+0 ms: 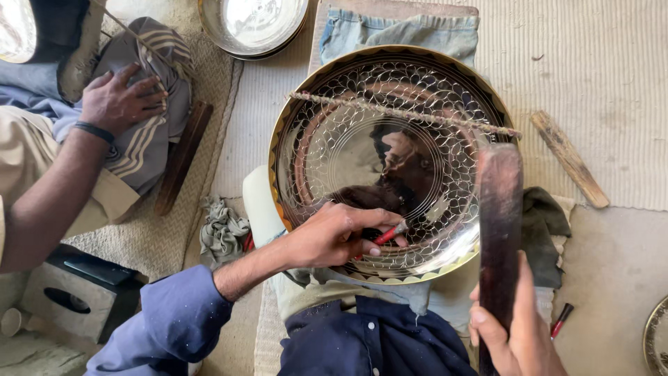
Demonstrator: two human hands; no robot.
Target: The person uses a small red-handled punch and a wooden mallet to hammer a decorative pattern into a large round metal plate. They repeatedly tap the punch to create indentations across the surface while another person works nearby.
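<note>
Engraving a big brass plate (390, 163), pattern mostly in already

Left hand (334, 237) pinches a red-handled chisel (390, 233) on the plate's lower part; right hand (518, 334), just below the plate's right rim, is clenched round a dark wooden mallet (499, 230). Scale pattern fills the ring; the centre looks plain, so that seems left.

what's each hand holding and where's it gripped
The left hand pinches a small red-tipped tool near its tip against the engraved metal plate. The right hand grips the dark wooden mallet at its lower end.
</note>
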